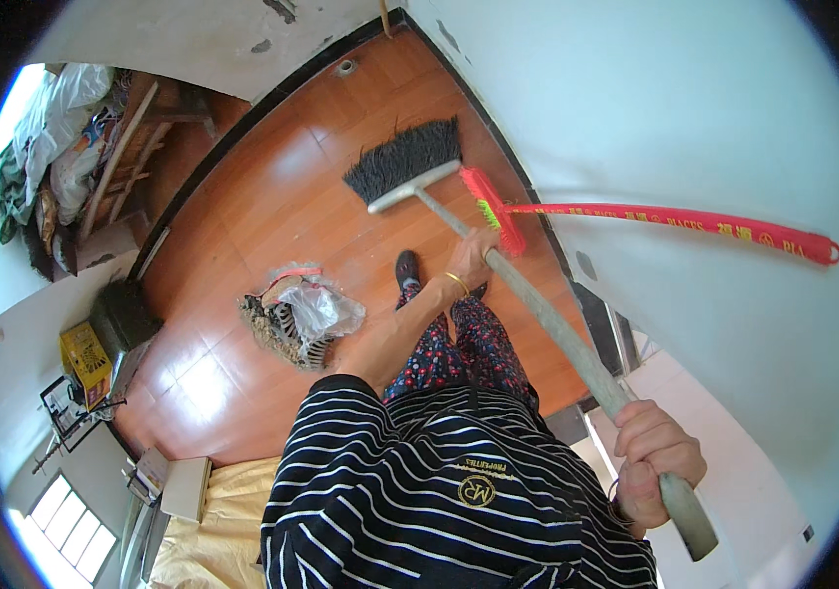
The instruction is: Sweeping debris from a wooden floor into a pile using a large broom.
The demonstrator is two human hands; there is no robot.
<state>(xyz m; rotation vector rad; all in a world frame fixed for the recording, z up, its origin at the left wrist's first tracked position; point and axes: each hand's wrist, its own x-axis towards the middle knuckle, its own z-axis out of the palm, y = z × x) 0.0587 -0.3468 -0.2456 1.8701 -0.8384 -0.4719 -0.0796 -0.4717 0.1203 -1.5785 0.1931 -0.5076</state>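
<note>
A long-handled broom slants across my front, its pale handle (562, 334) running from beside my right hip down to the black bristle head (405, 157) on the floor. My left hand (473, 253) is wrapped round the lower part of the handle. Near the handle's top end, my right hand (657, 459) grips it in a closed fist. Just beyond my left hand, a red brush head (490, 208) with yellow-green bristles rests by the wall. Its red handle (675, 218) extends to the right along the white wall.
Left of my feet lies a heap of rubbish with a clear plastic bag (316, 312) on the reddish floor (233, 294). Bundles and bags (61, 157) fill a wooden rack at the far left. A yellow crate (86, 363) and yellow cloth (223, 530) are nearer.
</note>
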